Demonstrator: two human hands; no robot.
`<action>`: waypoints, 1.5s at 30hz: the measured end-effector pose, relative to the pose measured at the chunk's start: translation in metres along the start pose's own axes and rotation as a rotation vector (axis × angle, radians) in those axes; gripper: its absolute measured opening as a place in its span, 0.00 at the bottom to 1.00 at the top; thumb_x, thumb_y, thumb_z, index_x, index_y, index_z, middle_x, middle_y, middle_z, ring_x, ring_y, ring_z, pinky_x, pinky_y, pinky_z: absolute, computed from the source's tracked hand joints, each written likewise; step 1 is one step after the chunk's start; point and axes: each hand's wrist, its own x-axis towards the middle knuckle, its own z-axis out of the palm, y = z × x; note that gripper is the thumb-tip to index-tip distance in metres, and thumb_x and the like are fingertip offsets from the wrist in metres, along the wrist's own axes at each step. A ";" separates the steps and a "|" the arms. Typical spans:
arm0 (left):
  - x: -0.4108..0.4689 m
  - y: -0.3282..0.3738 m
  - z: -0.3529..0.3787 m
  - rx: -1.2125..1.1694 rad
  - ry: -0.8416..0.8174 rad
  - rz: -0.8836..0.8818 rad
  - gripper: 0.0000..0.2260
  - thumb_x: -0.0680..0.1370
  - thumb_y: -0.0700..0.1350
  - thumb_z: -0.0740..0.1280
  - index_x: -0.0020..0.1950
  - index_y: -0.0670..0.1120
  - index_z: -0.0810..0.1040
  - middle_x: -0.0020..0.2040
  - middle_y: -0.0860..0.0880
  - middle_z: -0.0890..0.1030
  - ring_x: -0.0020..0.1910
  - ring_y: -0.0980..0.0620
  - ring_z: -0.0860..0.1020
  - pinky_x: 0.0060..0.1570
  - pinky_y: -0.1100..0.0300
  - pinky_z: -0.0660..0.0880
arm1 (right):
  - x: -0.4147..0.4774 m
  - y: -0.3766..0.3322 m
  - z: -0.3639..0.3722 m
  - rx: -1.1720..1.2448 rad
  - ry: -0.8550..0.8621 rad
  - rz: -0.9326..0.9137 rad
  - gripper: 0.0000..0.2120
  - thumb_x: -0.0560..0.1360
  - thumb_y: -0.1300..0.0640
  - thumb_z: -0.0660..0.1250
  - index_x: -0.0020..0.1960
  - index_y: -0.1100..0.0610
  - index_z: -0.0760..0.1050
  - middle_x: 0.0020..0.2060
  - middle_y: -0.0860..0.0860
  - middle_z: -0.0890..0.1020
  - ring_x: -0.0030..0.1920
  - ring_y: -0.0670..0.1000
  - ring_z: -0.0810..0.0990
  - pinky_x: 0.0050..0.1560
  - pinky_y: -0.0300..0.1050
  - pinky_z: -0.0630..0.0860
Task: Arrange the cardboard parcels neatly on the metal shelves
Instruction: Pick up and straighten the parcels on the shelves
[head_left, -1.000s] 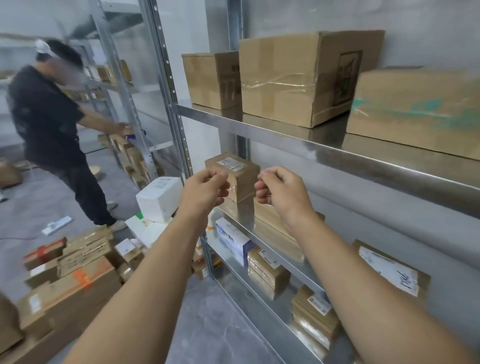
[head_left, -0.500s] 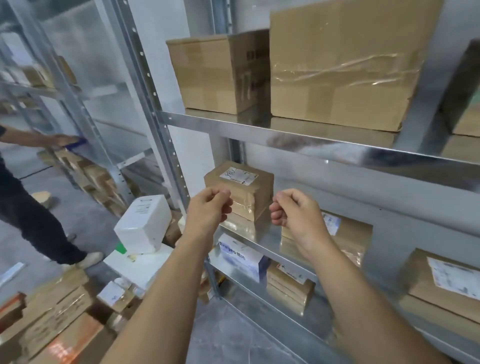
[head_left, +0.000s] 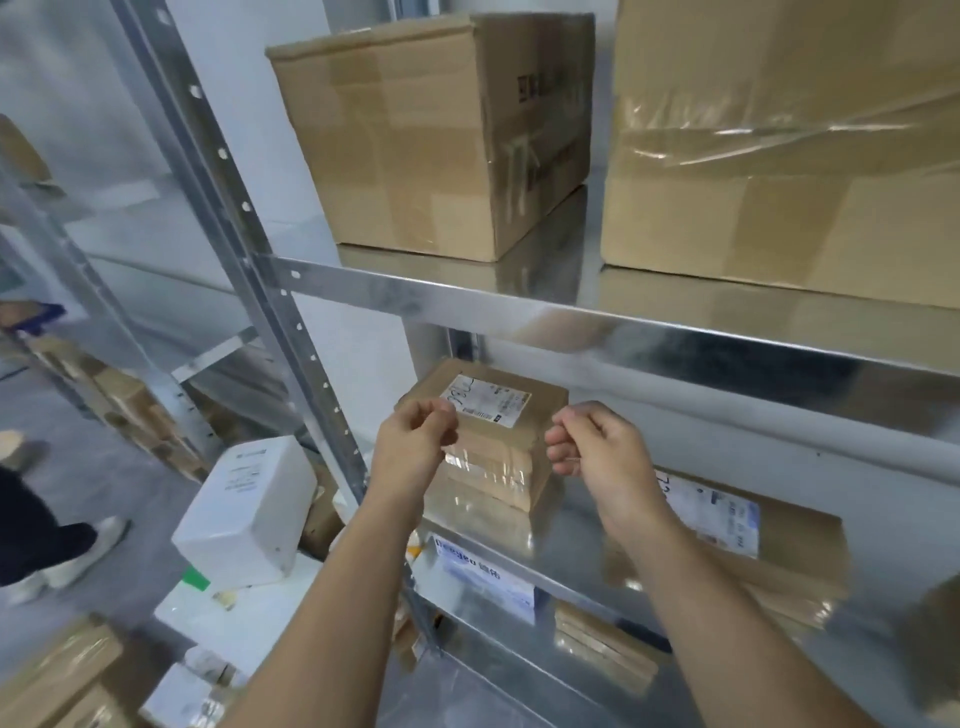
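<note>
**Small parcel waits between two curled hands near the left end of the shelf**

What can go wrong, in my judgement, begins on the left. The white foam box (head_left: 244, 514) lies on the floor at the lower left of the frame, beside the grey perforated metal upright (head_left: 234, 208). The small brown cardboard parcel with a white label (head_left: 493, 467) stands close to this upright, near the left end of the bare middle metal shelf (head_left: 582, 525). A careless pull toward the front edge could let it drop to the floor. Its front side is wrapped in shiny clear tape, so a weak hold from only one side may slip. A hard push to the right could drive it toward the flat brown cardboard parcel with a white-and-blue label (head_left: 795, 551), which lies apart from it at the right of the frame, and leave the row crooked. The steel front edge of the upper shelf (head_left: 571, 312) hangs just above, so knuckles may strike it if the parcel is lifted high.

The left hand (head_left: 413, 449) is at the parcel's front left corner, with fingers curled into a loose fist and nothing visible inside. Whether it touches the cardboard, I cannot tell. The parcel lies between the two hands, in the centre of the frame. The right hand (head_left: 602, 457) is just beside its right side, also curled and holding nothing, and a thin gap seems to remain there.
</note>
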 end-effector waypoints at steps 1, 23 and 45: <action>0.010 -0.003 -0.002 0.005 0.005 0.000 0.04 0.81 0.43 0.67 0.46 0.46 0.80 0.41 0.48 0.81 0.43 0.50 0.79 0.46 0.56 0.73 | 0.007 0.002 0.004 -0.009 0.001 0.003 0.10 0.83 0.61 0.63 0.45 0.57 0.80 0.37 0.54 0.83 0.35 0.48 0.79 0.38 0.42 0.77; 0.183 -0.060 -0.045 0.270 -0.346 -0.225 0.35 0.73 0.65 0.66 0.77 0.50 0.70 0.71 0.52 0.75 0.69 0.46 0.75 0.71 0.47 0.69 | 0.054 0.075 0.073 -0.063 0.334 0.461 0.22 0.81 0.36 0.58 0.66 0.46 0.79 0.60 0.45 0.84 0.62 0.50 0.80 0.72 0.54 0.70; 0.178 -0.064 -0.034 0.132 -0.389 -0.355 0.22 0.81 0.64 0.61 0.55 0.47 0.83 0.51 0.48 0.86 0.52 0.49 0.82 0.62 0.53 0.74 | 0.044 0.057 0.054 0.098 0.355 0.529 0.20 0.84 0.39 0.57 0.51 0.52 0.80 0.44 0.49 0.88 0.53 0.52 0.84 0.59 0.48 0.76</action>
